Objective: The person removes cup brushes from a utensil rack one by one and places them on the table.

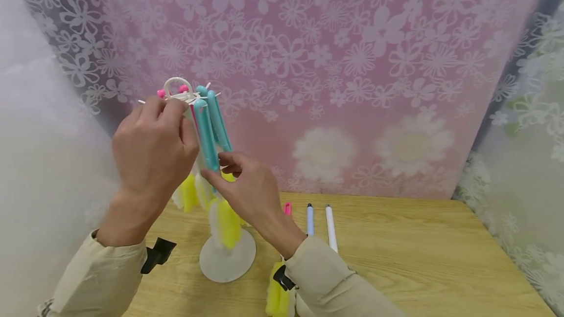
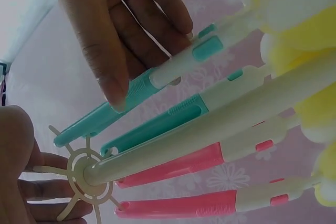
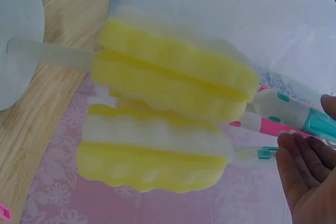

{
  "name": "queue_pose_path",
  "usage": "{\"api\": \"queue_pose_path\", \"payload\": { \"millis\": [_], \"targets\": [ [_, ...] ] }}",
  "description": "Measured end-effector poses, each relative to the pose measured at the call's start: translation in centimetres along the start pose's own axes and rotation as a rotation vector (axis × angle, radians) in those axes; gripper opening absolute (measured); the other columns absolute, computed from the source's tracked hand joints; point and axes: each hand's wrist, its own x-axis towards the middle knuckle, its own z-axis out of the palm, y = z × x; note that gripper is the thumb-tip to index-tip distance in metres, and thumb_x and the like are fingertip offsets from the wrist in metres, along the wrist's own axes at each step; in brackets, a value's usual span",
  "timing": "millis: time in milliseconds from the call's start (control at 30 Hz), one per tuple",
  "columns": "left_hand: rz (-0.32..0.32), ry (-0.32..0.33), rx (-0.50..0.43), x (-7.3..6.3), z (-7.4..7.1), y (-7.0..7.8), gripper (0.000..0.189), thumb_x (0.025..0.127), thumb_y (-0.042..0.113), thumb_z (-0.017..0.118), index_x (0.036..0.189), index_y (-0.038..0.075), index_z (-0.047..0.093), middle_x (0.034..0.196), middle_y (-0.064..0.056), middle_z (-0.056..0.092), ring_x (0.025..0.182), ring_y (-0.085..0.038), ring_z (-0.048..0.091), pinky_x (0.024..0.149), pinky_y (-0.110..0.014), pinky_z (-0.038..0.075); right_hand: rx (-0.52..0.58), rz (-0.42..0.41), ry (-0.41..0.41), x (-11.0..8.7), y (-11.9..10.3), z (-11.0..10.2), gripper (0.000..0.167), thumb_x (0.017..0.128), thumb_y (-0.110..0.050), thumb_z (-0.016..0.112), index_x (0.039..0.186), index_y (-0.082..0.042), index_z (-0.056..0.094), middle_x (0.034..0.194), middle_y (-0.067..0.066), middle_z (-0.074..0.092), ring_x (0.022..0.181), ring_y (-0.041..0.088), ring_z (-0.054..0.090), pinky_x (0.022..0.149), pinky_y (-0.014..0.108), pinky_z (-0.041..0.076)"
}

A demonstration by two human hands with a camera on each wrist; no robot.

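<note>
A white upright rack with a round base [image 1: 226, 263] and a spoked top wheel [image 2: 90, 176] carries several sponge brushes. Their handles are teal or pink, and yellow-and-white sponge heads [image 3: 173, 72] hang downward. My left hand [image 1: 154, 146] grips the rack's top, fingers curled at the wheel; in the left wrist view its fingers show behind the spokes. Lower down, my right hand [image 1: 248, 185] pinches a teal-handled sponge brush [image 2: 115, 106] between thumb and fingers. The upper end of this brush is at a spoke. Pink-handled brushes [image 2: 178, 205] hang on the other side.
On the wooden table [image 1: 396, 243], right of the base, lie a bluish stick [image 1: 310, 221], a white stick [image 1: 331, 229] and a pink loop end [image 1: 288, 208]. A yellow sponge head [image 1: 274, 290] lies near the right sleeve. A flowered pink curtain [image 1: 273, 87] hangs behind.
</note>
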Motion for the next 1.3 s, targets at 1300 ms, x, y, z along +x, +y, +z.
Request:
{"api": "queue_pose_path", "payload": {
  "millis": [1300],
  "targets": [
    [-0.038,0.018,-0.017,0.0,0.1,-0.1,0.038,0.089,0.030,0.047,0.085,-0.001,0.067,0.073,-0.015,0.057,0.056,-0.035,0.047,0.049,-0.045,0.037,0.376,-0.084,0.138,-1.8,1.7,-5.5,0.018,0.085,-0.016,0.072,0.099,-0.005,0.068,0.087,0.003,0.067,0.079,0.015,0.065,0.074,0.031,0.054]
  ]
}}
